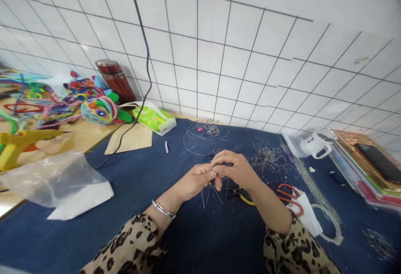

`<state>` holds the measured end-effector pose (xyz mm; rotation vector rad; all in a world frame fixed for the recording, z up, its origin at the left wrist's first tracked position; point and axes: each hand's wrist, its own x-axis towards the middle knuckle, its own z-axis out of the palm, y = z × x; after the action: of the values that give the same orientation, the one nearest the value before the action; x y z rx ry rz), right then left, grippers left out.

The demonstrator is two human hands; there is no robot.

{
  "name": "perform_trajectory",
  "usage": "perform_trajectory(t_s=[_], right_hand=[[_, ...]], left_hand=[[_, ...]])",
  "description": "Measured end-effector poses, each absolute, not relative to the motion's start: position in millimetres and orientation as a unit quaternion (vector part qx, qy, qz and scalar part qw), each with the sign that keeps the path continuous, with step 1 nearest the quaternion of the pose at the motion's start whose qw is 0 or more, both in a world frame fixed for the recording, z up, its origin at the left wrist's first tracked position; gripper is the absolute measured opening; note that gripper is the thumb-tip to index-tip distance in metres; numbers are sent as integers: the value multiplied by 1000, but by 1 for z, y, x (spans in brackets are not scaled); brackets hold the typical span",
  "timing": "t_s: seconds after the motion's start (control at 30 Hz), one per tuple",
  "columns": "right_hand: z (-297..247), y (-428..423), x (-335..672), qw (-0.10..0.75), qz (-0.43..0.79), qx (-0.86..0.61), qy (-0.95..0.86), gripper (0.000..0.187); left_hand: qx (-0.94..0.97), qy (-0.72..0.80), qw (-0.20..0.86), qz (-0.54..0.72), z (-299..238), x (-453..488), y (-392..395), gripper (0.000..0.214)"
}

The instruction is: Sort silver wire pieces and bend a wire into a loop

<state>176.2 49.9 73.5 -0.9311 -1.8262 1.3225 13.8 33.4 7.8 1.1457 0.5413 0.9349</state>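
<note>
Over the middle of the dark blue cloth (134, 190), my left hand (202, 178) and my right hand (233, 167) meet at the fingertips. Both are closed in a pinch on a small bundle of thin metal wires (213, 192), whose ends fan out below the fingers. The upper part of the bundle is hidden by my hands. Just under my right wrist lie yellow-handled pliers (246, 198), partly covered. A tangle of wire pieces (267, 157) rests to the right of my right hand. Behind my hands is a smaller wire heap (211, 130) beside a pink bit (199, 129).
Red-handled scissors (290, 199), long straight wires (316, 186) and a white mug (318, 144) stand at right, near stacked books with a phone (380, 161). At left are a plastic bag (72, 182), yellow glue gun (28, 142), black cable (145, 57) and red thermos (115, 79).
</note>
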Motion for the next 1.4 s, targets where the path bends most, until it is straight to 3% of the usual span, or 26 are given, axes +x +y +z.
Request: perform_trajectory(t_s=[0.27, 0.6, 0.8, 1.0, 1.17, 1.4], right_hand=[[71, 49, 173, 372, 347, -398, -763, 3], [65, 51, 169, 385, 271, -383, -795, 3], [74, 53, 176, 339, 396, -386, -761, 6], [74, 54, 177, 289, 568, -324, -699, 19], [65, 54, 173, 329, 547, -356, -683, 18], [65, 56, 174, 357, 467, -392, -708, 16]], left_hand=[[582, 241, 655, 417, 15, 14, 34, 27], [680, 329, 518, 401, 10, 9, 41, 26], [648, 259, 595, 399, 17, 11, 37, 31], [536, 195, 721, 394, 3, 12, 37, 23], [479, 174, 772, 379, 2, 12, 36, 20], [500, 202, 743, 397, 6, 5, 44, 29]])
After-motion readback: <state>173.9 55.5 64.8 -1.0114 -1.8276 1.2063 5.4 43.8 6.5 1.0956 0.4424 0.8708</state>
